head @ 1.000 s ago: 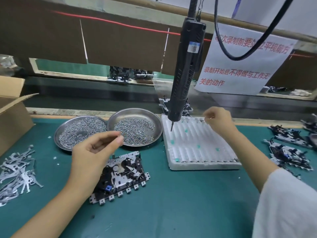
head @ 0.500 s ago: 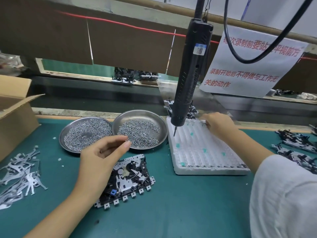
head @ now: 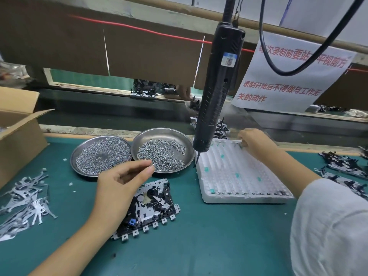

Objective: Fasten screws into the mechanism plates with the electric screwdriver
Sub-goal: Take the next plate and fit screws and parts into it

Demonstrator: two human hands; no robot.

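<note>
Risk first: left hand (head: 121, 184) at centre-left hovers over the mechanism plate (head: 151, 208) with thumb and forefinger pinched, probably on a screw too small to confirm, and a loose pinch could drop it into the plate's gears. Right hand (head: 253, 142), upper right of centre, has curled fingers on something small at the far edge of the white foam tray (head: 239, 176), item unclear, so nobody holds the electric screwdriver (head: 217, 90). It hangs free at upper centre, long axis near vertical, bit pointing down, tip between the right screw dish (head: 162, 150) and the tray; the plate lies flat, lower centre, long axis running lower-left to upper-right.
</note>
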